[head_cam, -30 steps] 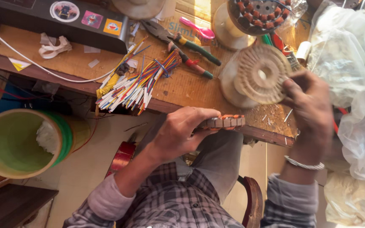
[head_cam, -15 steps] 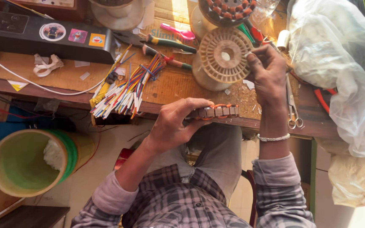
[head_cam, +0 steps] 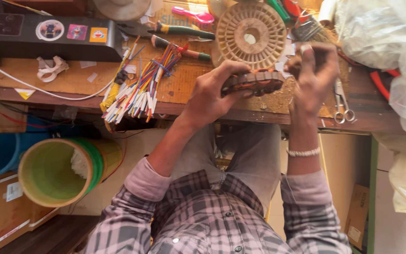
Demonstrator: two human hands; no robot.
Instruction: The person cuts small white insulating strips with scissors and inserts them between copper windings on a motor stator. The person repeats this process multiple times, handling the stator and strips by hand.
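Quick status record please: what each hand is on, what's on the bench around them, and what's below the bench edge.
left hand: grips the near end of a ring-shaped slotted motor core, held edge-on over the bench
right hand: fingers at the core's far end
behind core: round cream slotted disc
left of hands: bundle of coloured wires, pliers, black box with stickers
right of hands: scissors, clear plastic bag
bench: wooden worktop
below edge: green and yellow tub

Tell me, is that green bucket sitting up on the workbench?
No. The green bucket sits below the workbench, down by the person's left side.
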